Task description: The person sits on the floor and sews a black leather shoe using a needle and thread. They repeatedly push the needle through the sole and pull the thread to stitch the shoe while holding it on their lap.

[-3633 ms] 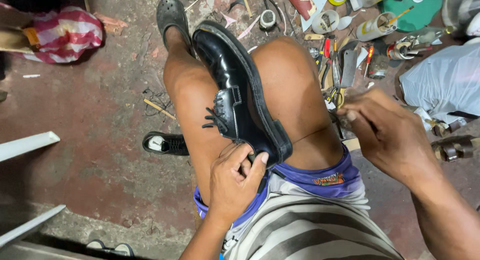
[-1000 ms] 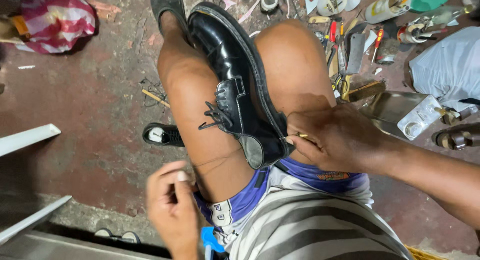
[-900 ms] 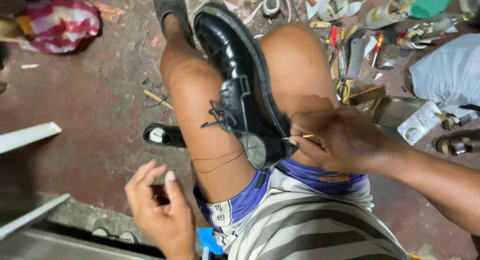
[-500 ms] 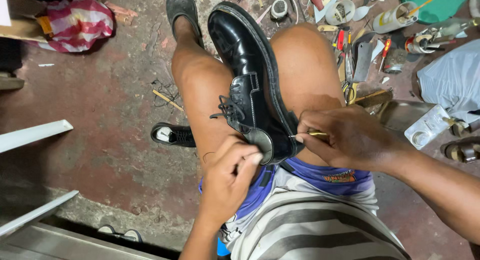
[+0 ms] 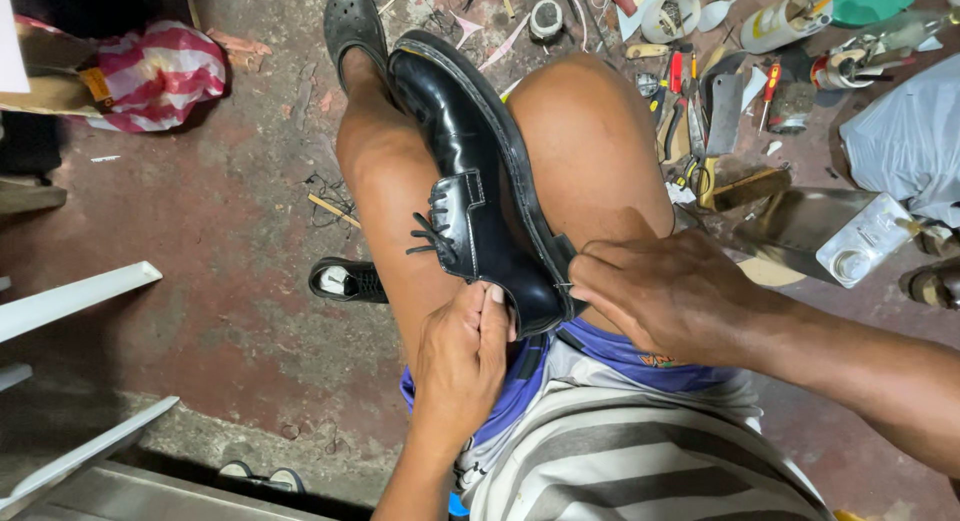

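Your black lace-up shoe [image 5: 480,191] lies wedged between your bare thighs, toe pointing away from you and heel end toward your waist. Your left hand [image 5: 462,366] braces that heel end from below, its fingers [image 5: 492,316] together and pressed flat against the leather just under the back edge. Your right hand [image 5: 668,296] sits at the sole seam on the other side of the heel, fingers pinched together on something thin and metallic at the welt; it looks like a needle or awl tip [image 5: 566,286], though it is too small to tell for sure.

To do this stitch or pierce well, I judge that steadiness matters most. Keep your thighs squeezed so the shoe cannot roll, and push back with your left fingers right opposite the point where your right fingers press. Hold your left fingertips just to the side of that line, not straight behind it, in case the tip comes through. Drive it in slowly and square to the seam. The scattered tools [image 5: 700,111] on the floor lie well beyond your right fingers
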